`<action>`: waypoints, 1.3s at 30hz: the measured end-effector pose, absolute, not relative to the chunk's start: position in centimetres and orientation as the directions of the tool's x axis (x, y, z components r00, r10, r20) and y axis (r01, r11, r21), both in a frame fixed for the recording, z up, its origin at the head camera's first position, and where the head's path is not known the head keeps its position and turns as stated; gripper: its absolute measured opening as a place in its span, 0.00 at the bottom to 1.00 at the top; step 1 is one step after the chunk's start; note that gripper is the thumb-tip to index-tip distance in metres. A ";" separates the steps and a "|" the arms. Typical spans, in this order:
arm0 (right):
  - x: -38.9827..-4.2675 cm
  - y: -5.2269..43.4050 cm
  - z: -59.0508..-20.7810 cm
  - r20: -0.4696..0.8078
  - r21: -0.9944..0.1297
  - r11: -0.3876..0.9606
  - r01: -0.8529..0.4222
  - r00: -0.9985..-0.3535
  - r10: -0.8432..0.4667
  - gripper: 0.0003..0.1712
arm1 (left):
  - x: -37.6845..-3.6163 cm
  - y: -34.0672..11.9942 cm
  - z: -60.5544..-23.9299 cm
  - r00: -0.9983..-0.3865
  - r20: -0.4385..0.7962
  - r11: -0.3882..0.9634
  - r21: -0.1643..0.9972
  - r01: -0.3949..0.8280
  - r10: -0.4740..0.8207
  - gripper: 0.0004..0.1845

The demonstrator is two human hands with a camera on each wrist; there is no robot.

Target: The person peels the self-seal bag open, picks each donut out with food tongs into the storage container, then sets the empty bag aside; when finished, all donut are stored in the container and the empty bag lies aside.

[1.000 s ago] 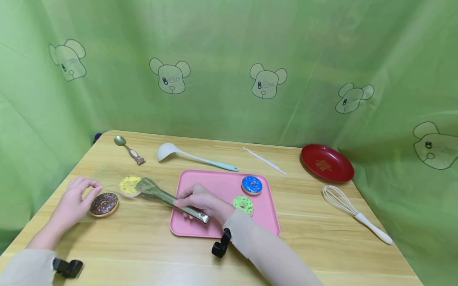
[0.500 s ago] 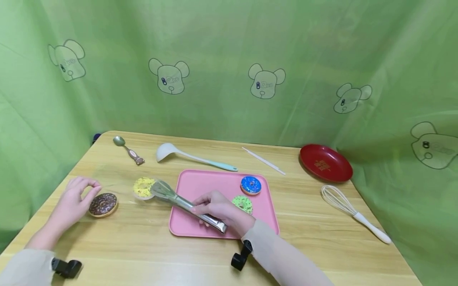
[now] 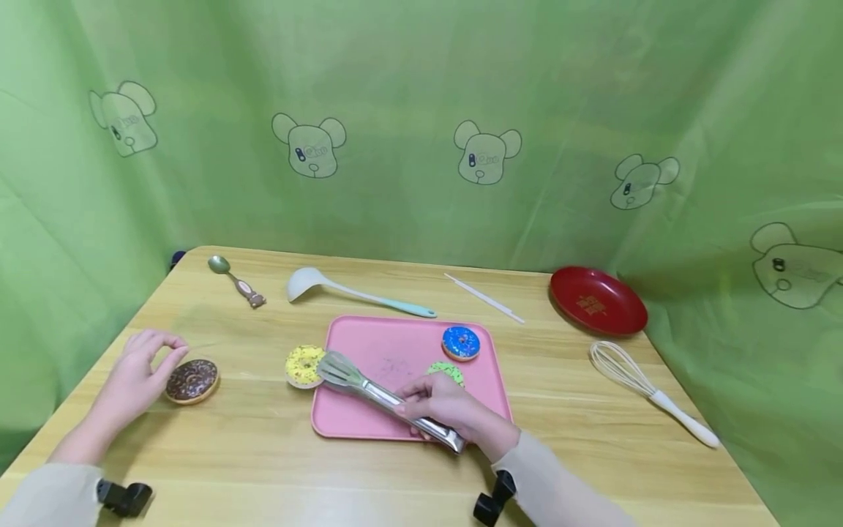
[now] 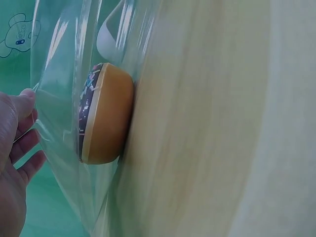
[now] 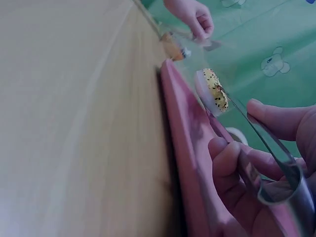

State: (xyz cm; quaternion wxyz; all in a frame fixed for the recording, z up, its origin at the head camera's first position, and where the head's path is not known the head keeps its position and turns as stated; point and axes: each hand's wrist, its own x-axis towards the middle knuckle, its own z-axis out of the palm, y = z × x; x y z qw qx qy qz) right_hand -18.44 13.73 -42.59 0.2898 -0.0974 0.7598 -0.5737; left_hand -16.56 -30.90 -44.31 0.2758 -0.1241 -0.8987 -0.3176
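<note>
My left hand [image 3: 138, 373] pinches the edge of a clear plastic bag [image 4: 57, 64], plain in the left wrist view. A chocolate-topped donut [image 3: 192, 380] with sprinkles lies in the bag beside that hand. My right hand [image 3: 444, 406] grips metal tongs [image 3: 378, 395] around the handle. Between the tongs' ends is a yellow donut [image 3: 301, 366], held at the left edge of the pink tray [image 3: 388, 337]; in the right wrist view it is tilted on its side. On the tray sit a blue donut [image 3: 461, 343] and a green donut [image 3: 446, 372], the latter partly hidden by my right hand.
Behind the tray lie a ladle [image 3: 356, 293] and white chopsticks [image 3: 484, 298]. A spoon [image 3: 237, 282] rests at the back left. To the right are a red plate [image 3: 599, 301] and a whisk [image 3: 652, 394]. Green curtain [image 3: 395, 146] surrounds the table [image 3: 263, 468].
My right hand has moved right with the tongs, carrying the yellow donut from near the bag to the tray's left edge. My left hand stays in place, pinching the bag.
</note>
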 end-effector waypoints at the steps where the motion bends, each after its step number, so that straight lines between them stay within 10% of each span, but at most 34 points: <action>1: -18.4 14.2 -42.6 -0.323 -0.929 0.326 0.174 -0.811 -0.487 0.22 | -16.6 -30.9 -44.3 -0.815 0.577 0.769 0.500 0.398 0.046 0.02; 39: -21.9 18.3 -37.0 -0.345 -0.764 0.640 0.081 -0.890 -0.299 0.17 | -16.8 -30.8 -44.6 -0.806 0.591 0.766 0.498 0.406 0.044 0.02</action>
